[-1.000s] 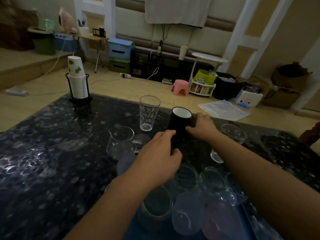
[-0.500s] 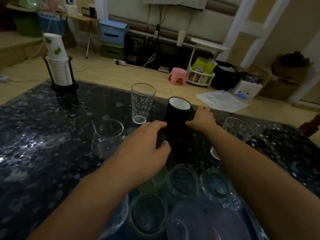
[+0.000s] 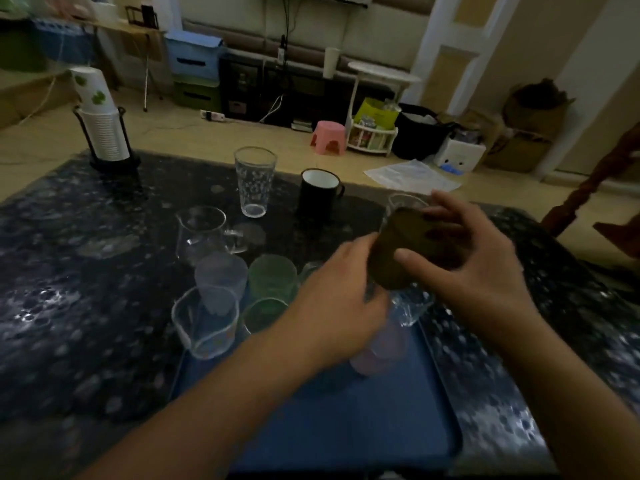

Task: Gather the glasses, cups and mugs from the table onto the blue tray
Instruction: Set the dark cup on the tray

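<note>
Both hands are up over the far end of the blue tray (image 3: 311,427). The right hand (image 3: 485,268) is wrapped around a dark brown cup (image 3: 408,251), tipped on its side. The left hand (image 3: 343,299) touches the cup's bottom end with loose fingers.

I think the cup should be turned upright and set down slowly in the bare blue part at 6 o'clock.

Clear and green cups (image 3: 273,278) crowd the tray at 10 o'clock. A black mug (image 3: 318,195) and a tall glass (image 3: 254,181) wait on the table (image 3: 69,271) at 12 o'clock.
</note>
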